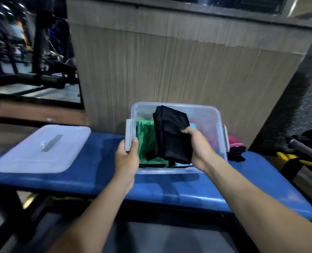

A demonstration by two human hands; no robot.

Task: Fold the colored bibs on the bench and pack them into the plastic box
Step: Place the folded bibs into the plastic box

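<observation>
Head view: blue bench (169, 190) fronts a wood-grain panel (169, 61).

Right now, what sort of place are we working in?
Probably a gym. The plastic box sits on a padded blue bench, dark metal equipment frames stand at far left, and a yellow-and-black bar lies at right.

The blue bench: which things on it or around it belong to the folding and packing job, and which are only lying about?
Belong to the job:
- black bib, gripped by the right hand
- plastic box, its side latch held by the left hand
- green bib in the box
- pink bib beside the box
- box lid

Lying about:
- yellow-and-black bars
- dark gym frames
</observation>
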